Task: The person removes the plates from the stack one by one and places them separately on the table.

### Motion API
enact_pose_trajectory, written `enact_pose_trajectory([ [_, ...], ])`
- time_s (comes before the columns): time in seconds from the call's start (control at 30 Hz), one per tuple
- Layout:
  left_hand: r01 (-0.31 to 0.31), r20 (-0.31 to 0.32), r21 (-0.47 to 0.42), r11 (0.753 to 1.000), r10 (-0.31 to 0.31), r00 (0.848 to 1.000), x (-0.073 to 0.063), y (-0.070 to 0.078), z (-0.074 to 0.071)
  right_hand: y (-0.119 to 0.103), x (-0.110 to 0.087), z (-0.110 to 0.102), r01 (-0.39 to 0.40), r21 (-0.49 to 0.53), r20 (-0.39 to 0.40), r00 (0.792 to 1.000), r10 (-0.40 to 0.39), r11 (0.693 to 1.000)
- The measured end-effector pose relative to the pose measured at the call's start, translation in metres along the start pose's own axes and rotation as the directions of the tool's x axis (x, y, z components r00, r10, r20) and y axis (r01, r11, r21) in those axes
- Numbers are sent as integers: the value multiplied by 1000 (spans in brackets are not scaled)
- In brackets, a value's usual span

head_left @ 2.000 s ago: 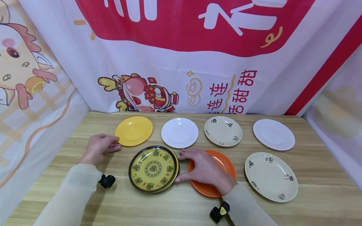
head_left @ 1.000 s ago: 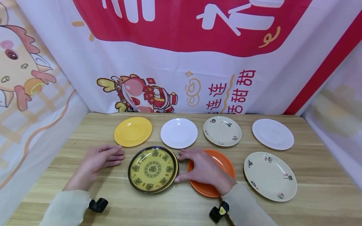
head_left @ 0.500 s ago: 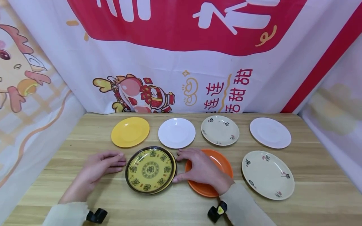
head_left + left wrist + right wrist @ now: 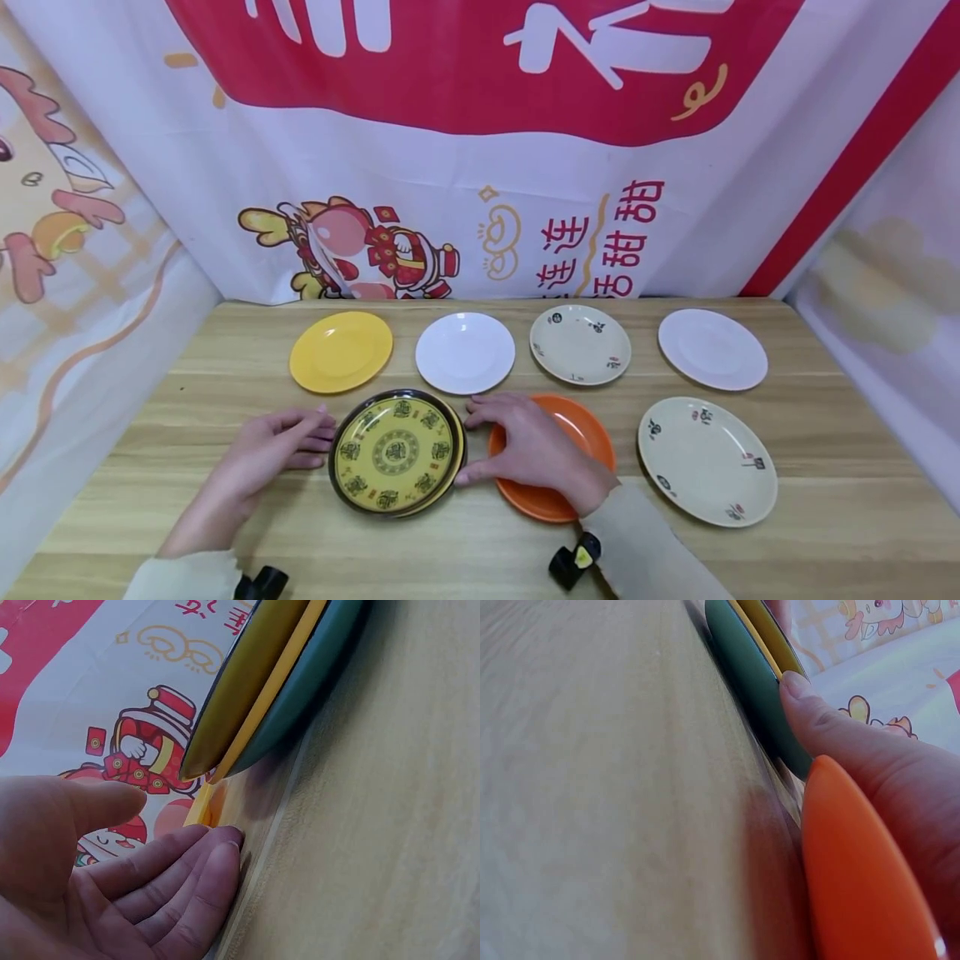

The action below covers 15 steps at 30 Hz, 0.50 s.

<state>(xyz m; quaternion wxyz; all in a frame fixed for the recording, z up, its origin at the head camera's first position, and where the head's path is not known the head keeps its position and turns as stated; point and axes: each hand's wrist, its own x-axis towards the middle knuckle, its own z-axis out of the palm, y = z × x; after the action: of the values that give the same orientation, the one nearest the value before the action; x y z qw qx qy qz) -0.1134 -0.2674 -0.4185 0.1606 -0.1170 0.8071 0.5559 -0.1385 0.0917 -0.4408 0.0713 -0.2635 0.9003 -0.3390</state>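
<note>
A stack of plates (image 4: 395,452) lies at the middle front of the table; its top plate is yellow with dark patterns and a black rim. From the side, the left wrist view shows a thin yellow rim (image 4: 274,686) and a green underside (image 4: 311,679) beneath that plate. Just left of the stack is my left hand (image 4: 262,446), fingers extended and thumb apart, holding nothing. My right hand (image 4: 528,442) spreads thumb and fingers along the stack's right edge, thumb tip at the rim in the right wrist view. Under that hand sits an orange plate (image 4: 592,442), partly hidden.
Along the back stand a yellow plate (image 4: 341,352), a white plate (image 4: 465,353), a cream patterned plate (image 4: 581,344) and another white plate (image 4: 712,348). A larger cream oval plate (image 4: 707,461) lies at the right. A printed cloth (image 4: 420,167) hangs behind the table.
My left hand has let go of the yellow plate's edge and moved down and right to beside the stack. The right hand keeps its place at the stack's edge. The head view has shifted slightly.
</note>
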Motion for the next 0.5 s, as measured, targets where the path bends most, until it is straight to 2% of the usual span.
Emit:
enact_pose_trajectory([
  [0.27, -10, -3, 101, 995, 10, 1000, -5, 6, 5, 1, 0, 1, 6, 5, -2, 1000, -6, 1000],
  [0.5, -7, -1, 68, 998, 7, 1000, -9, 8, 9, 1, 0, 0, 11, 0, -6, 1000, -11, 1000],
])
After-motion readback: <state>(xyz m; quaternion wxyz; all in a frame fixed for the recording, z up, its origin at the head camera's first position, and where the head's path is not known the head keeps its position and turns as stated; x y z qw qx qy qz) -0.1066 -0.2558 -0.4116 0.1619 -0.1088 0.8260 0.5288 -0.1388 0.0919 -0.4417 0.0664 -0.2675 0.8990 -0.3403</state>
